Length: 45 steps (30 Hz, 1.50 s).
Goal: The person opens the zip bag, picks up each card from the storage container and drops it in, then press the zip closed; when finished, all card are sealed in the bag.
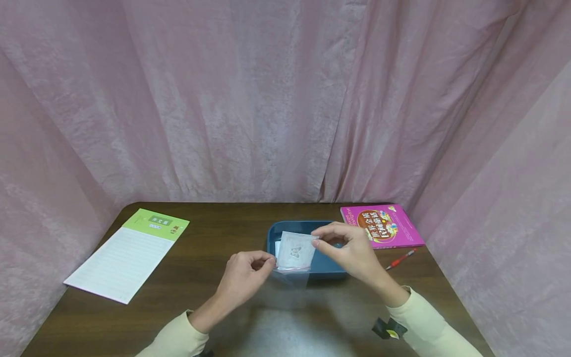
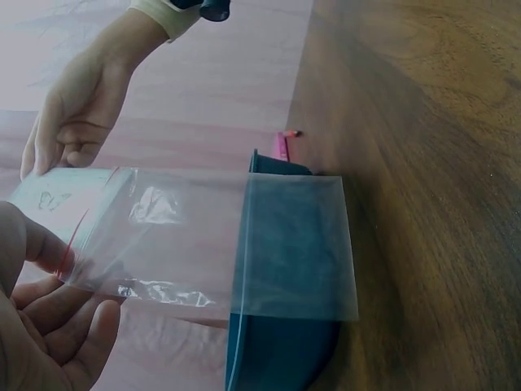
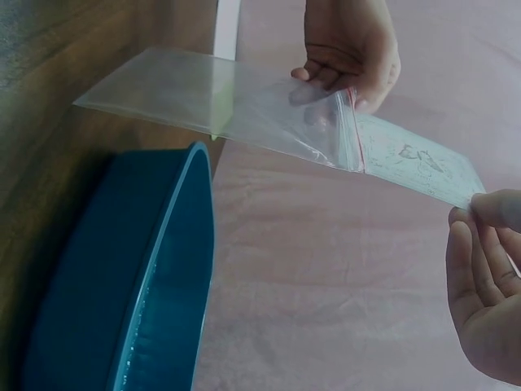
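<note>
Above a dark blue tray (image 1: 273, 237) I hold a clear zip bag (image 1: 292, 283) and a white card (image 1: 295, 250) with a small line drawing. My left hand (image 1: 267, 262) pinches the bag at its red-lined mouth (image 2: 75, 248), and the bag's closed end hangs out over the tray (image 2: 277, 350). My right hand (image 1: 321, 239) pinches the card's far corner (image 3: 456, 189). The card's other end meets the bag's mouth (image 3: 358, 142). I cannot tell how far it reaches inside. White sheets lie in the tray, mostly hidden by the card.
A lined writing pad (image 1: 129, 253) with a green header lies at the table's left. A pink book (image 1: 381, 225) and a red pen (image 1: 401, 259) lie right of the tray. Pink curtains close in the dark wooden table (image 1: 205, 233) on three sides.
</note>
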Each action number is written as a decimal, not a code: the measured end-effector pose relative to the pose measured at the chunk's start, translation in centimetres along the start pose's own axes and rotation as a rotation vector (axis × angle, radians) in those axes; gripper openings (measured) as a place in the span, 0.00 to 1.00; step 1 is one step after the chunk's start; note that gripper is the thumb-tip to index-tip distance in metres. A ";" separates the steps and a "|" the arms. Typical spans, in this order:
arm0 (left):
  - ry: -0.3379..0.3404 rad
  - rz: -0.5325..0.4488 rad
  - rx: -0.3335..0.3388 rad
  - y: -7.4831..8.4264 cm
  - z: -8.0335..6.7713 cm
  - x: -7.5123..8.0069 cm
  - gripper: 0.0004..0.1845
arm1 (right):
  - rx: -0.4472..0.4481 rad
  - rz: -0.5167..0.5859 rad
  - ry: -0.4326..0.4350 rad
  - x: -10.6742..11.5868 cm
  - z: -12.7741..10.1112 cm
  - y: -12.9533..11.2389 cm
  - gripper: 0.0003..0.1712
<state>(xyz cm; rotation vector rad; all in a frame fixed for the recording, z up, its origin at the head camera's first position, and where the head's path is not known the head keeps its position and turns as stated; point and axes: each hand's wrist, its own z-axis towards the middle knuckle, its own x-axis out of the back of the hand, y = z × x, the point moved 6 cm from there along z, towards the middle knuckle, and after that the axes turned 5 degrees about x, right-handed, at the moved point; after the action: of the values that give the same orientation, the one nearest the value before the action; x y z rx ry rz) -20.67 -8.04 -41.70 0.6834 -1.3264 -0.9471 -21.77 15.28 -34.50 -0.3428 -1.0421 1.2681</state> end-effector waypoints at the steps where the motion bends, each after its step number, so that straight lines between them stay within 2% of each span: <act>1: 0.002 0.000 0.001 0.0 0.0 0.0 0.04 | 0.001 -0.002 -0.003 -0.1 0.0 0.0 0.09; 16: 0.033 -0.024 0.012 0.1 -0.1 0.2 0.05 | -0.042 -0.022 -0.056 -1.3 -0.7 1.2 0.08; 29: 0.049 -0.029 0.018 0.2 -0.3 0.2 0.04 | -0.085 0.011 -0.089 -2.2 -1.6 2.4 0.06; 39: 0.063 -0.032 0.021 0.4 -0.3 0.3 0.04 | -0.020 -0.006 -0.107 -2.9 -2.1 2.4 0.06; 45: 0.059 -0.049 0.018 0.4 -0.3 0.4 0.04 | -0.011 0.001 -0.111 -3.1 -2.2 2.3 0.07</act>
<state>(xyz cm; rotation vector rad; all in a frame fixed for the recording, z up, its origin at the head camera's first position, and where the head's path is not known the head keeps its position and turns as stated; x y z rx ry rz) -20.30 -8.19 -41.22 0.7551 -1.2723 -0.9486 -21.25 13.96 -38.66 -0.2834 -1.1431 1.2944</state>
